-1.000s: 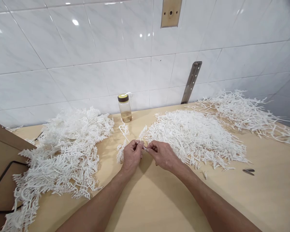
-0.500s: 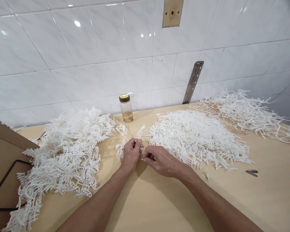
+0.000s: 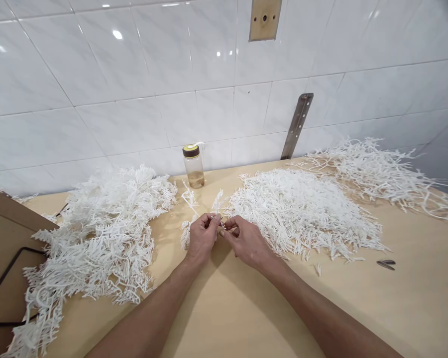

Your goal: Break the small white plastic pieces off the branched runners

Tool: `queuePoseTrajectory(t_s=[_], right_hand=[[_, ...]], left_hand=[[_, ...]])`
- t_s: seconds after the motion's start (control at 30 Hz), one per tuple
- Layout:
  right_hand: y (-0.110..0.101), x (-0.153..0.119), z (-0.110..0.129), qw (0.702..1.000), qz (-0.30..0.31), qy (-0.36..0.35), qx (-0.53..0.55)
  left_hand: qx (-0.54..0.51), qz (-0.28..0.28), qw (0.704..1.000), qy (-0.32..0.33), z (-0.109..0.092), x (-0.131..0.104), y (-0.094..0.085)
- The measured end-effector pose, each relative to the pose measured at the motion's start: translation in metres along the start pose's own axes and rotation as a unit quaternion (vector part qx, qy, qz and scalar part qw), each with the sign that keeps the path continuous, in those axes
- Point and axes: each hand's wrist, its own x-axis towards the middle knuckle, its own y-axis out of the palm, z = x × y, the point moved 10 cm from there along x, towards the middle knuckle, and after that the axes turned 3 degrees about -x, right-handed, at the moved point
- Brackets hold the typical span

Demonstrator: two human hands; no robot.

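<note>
My left hand (image 3: 202,236) is closed around a white plastic branch (image 3: 217,201), whose feathery sprigs stick out above and to the left of the fingers. Thumb and forefinger of my right hand (image 3: 246,242) are pinched at the near side of the same branch, close against the left fingertips. What exactly lies between the right fingers is small and mostly hidden. To the left of the hands spreads a heap of white frilly branches (image 3: 108,233). A pile of short white sprigs (image 3: 298,209) lies just beyond and right of my right hand.
A clear bottle (image 3: 194,169) with dark lid stands near the tiled wall. Long bare white stems (image 3: 377,169) lie at the back right. A small dark tweezer-like object (image 3: 386,264) and a loose sprig (image 3: 317,269) rest on the table. A brown panel (image 3: 15,219) edges the left.
My right hand has moved slightly up and in to meet the branch at the left fingertips; before, it was a little apart. The left hand has stayed nearly in place.
</note>
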Motion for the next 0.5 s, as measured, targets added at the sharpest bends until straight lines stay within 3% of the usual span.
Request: queuePoseTrajectory(t_s=[0.13,0.5], right_hand=[[0.0002,0.0017,-0.0034,0.999,-0.015,0.012,0.039],[-0.0023,0.0022,-0.0024,1.000,-0.015,0.013,0.010]], left_hand=[[0.022,0.009,1.000,-0.003,-0.0014,-0.0018,0.0015],[-0.006,-0.004,1.000,-0.004,0.0028,0.0008,-0.0015]])
